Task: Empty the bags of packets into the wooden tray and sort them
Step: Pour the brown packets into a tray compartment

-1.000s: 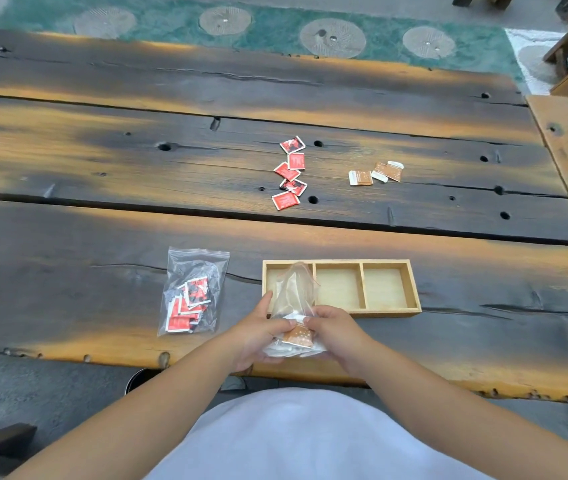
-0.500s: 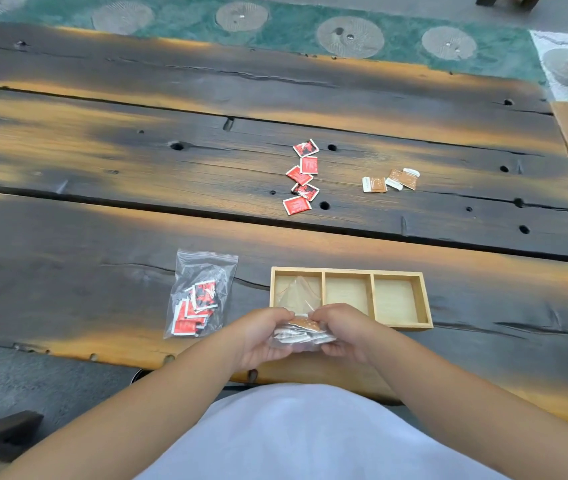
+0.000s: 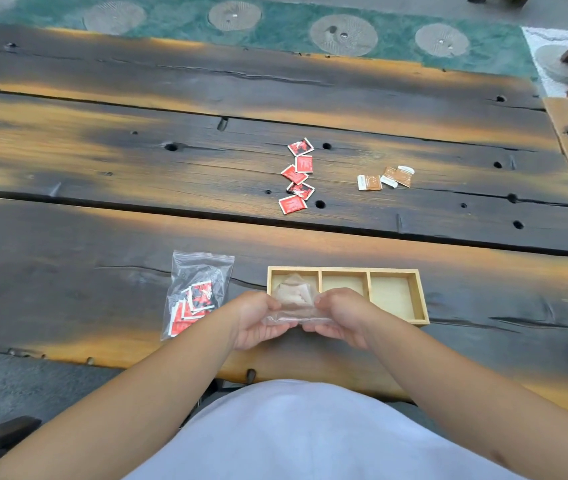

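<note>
Clear bag (image 3: 293, 303) raised since before; left hand (image 3: 254, 320) and right hand (image 3: 341, 317) grip it, covering the wooden tray (image 3: 417, 299) corner. Second bag (image 3: 197, 296) beside; loose red packets (image 3: 297, 176) farther on the counter (image 3: 102, 168).

Dark plank table (image 3: 137, 161); green patterned rug (image 3: 275, 26) beyond.

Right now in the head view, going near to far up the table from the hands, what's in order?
Clear bag held in both hands → wooden tray → loose red packets → green mat.

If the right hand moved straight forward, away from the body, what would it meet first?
Probably the wooden tray: the right hand, holding the clear bag, sits just before its near wall.
</note>
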`<state>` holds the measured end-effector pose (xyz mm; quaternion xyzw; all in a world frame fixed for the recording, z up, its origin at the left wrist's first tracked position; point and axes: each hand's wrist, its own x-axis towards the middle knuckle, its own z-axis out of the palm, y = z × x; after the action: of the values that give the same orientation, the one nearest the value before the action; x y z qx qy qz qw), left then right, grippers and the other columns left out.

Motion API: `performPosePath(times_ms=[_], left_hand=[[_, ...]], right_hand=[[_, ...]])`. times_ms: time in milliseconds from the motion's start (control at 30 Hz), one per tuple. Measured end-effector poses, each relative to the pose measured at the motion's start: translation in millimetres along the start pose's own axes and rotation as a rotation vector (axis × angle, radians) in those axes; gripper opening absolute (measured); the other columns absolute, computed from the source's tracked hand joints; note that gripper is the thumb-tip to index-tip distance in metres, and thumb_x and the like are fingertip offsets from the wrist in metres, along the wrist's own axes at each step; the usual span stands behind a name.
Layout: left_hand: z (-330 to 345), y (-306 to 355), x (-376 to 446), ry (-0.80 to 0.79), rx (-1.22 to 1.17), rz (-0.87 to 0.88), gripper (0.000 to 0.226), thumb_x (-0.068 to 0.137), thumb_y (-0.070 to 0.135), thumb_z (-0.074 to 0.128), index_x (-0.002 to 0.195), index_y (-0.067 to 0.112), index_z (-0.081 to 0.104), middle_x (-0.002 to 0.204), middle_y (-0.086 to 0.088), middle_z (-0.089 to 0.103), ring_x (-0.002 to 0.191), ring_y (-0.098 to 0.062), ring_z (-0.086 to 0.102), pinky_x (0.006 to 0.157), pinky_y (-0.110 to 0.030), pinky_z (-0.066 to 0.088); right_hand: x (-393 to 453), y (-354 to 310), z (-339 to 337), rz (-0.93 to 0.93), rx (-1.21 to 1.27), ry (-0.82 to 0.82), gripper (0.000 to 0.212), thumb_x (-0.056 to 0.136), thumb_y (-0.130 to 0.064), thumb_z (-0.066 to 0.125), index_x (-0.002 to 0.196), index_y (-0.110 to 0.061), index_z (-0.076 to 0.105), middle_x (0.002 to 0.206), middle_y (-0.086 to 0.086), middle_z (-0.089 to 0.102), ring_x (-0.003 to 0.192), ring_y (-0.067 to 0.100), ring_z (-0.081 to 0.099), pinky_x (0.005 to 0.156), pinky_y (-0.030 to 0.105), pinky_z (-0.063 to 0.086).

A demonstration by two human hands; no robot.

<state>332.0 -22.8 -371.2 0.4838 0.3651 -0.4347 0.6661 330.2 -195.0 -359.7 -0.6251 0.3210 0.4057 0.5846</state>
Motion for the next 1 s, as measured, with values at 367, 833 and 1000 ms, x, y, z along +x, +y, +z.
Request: performPosePath(times_ms=[367,833,1000], left_hand=[[8.2,5.2,-11.7,-0.016,0.009,0.099,0.033,0.096,-0.004,0.035,0.127,-0.006,0.047,0.113,-0.024,0.066,0.079,-0.023,0.075,0.054,-0.024,0.058],[12.4,-10.1,-37.6,-0.06,-0.003,0.175,0.037,0.093,-0.011,0.036,0.126,0.0,0.048,0.121,-0.028,0.062,0.078,-0.023,0.075,0.056,-0.024,0.058],[10.8,-17.8,-43.0,-0.053,0.003,0.2,0.038,0.093,-0.012,0.039,0.128,-0.001,0.049,0.12,-0.025,0.062,0.084,-0.026,0.074,0.064,-0.027,0.06]], right_hand=[[-19.0,-6.1,0.5,-0.13,-0.001,0.032,0.025,0.096,0.0,0.036,0.094,-0.016,0.055,0.09,0.01,0.073,0.072,0.018,0.072,0.059,0.021,0.056],[-34.0,9.2,3.1,-0.254,0.002,0.062,0.037,0.093,0.002,0.041,0.122,-0.014,0.055,0.109,0.004,0.063,0.096,0.025,0.072,0.063,0.025,0.057],[-35.2,19.1,0.6,-0.247,-0.003,0.075,0.03,0.095,-0.004,0.047,0.121,-0.016,0.056,0.115,0.009,0.066,0.092,0.022,0.071,0.062,0.025,0.056]])
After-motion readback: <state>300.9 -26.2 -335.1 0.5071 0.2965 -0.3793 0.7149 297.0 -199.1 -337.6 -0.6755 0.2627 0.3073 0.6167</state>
